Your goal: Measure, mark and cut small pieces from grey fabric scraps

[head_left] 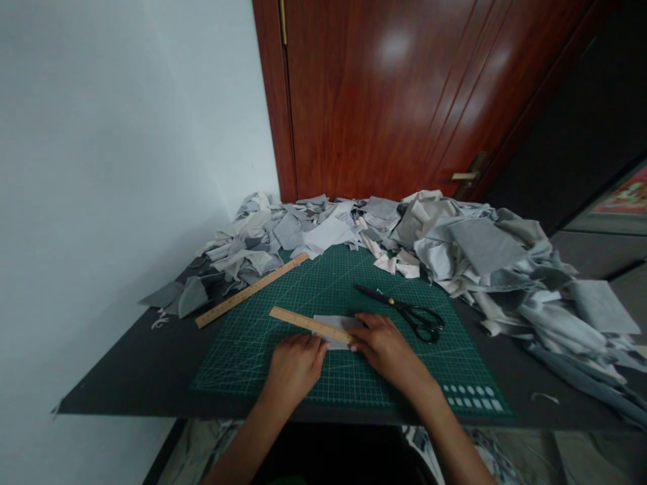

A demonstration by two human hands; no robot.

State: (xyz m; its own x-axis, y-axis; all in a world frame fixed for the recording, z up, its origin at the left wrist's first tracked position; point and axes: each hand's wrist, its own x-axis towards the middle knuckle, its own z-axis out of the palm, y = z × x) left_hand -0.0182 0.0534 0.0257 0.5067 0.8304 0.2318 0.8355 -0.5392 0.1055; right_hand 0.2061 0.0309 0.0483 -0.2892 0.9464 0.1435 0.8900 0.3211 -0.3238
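Observation:
A short wooden ruler [296, 318] lies slantwise across a small grey cloth piece [340, 321] on the green cutting mat [242, 370]. My right hand [387, 347] closes over the ruler's right end, with its fingers also touching the cloth. My left hand [294, 364] is closed at the cloth's lower left edge, just below the ruler. Its thumb and fingertips press together there, and the ruler's edge is close by. Black-handled scissors [399, 306] rest just beyond my right hand, blades pointing up and left.
A longer wooden ruler [250, 291] lies diagonally at the mat's left edge. Grey and cream cloth scraps [323, 232] line the back of the black table [136, 377]. A taller fabric heap [475, 249] covers the right side. Behind stand a white wall and a brown door [374, 101].

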